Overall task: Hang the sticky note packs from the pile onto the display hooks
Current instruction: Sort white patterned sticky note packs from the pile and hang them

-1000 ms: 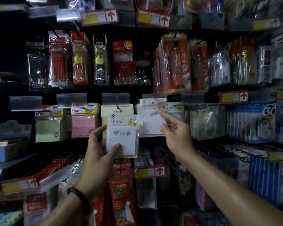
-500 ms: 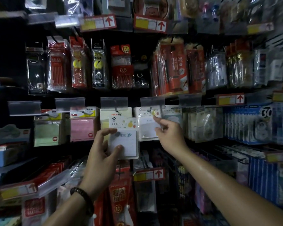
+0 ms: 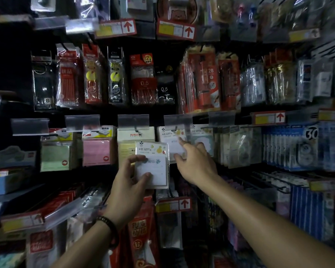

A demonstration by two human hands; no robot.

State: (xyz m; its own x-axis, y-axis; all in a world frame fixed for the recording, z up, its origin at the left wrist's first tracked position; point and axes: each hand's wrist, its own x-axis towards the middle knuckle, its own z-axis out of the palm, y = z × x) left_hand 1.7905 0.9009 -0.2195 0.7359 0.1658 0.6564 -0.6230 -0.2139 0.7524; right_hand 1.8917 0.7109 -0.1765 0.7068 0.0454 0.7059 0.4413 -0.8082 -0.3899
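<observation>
Up at the display wall, left hand (image 3: pixel 128 187) pinches a sticky note pack (image 3: pixel 153 165), thumb in front, fingers (image 3: pixel 135 158) wrapping its left edge; right hand (image 3: pixel 196 163), open, index finger touching the hanging pack (image 3: pixel 172 139).

Red pencil packs (image 3: pixel 201 82) hang mid-wall — black 0.5 lead packs (image 3: pixel 164 88) just left of them, clear bags (image 3: pixel 253 84) right, blue tape packs (image 3: pixel 290 147) (marked 30) below-right.

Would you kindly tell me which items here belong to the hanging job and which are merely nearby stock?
Job:
- sticky note pack, held in left hand
- matching hung pack, touched by right hand

Nearby stock:
- pink notes
- green notes
- pen packs
</observation>
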